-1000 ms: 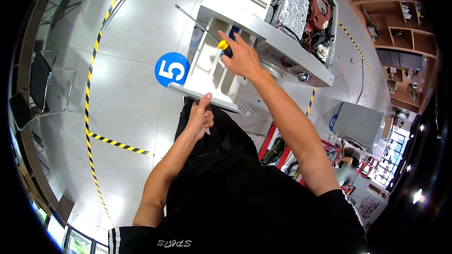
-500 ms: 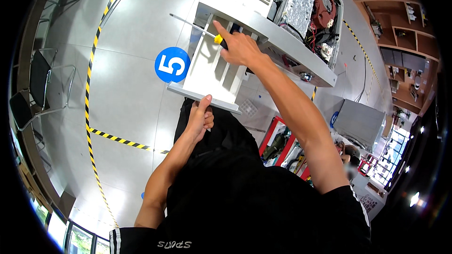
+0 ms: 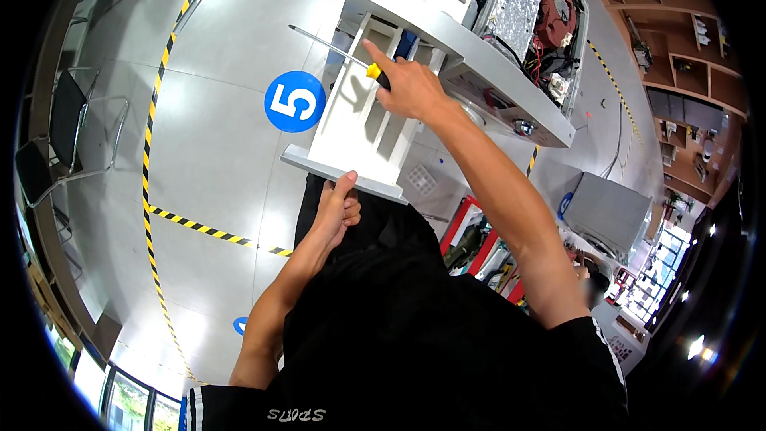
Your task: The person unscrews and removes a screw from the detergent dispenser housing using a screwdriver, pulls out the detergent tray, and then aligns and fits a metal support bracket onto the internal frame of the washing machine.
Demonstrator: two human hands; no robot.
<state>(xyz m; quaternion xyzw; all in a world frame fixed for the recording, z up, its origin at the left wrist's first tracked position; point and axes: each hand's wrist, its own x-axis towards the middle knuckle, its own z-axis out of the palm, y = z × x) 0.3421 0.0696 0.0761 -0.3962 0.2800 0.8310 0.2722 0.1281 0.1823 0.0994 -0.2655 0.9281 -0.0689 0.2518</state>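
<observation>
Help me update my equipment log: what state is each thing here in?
Dispenser drawer: pulled out
Washing machine: top uncovered, internal parts exposed
Screwdriver: held, pointing past the drawer's left side
Left hand: curled at the drawer front
Right hand: closed around the screwdriver, index finger extended
Black chair: upright, unoccupied
Ceiling lamp: lit

The drawer looks like smooth white plastic with a soft sheen, its front lip a flatter grey. The screwdriver pairs a shiny metal shaft with a plastic handle. The appliance panel is smooth and satin grey; beyond it, a foil-like sheet looks crinkled and reflective, beside a matt reddish-brown part. Glossy floor tiles throw back light. The shelves look like smooth wood, the shirt matt black cloth.
</observation>
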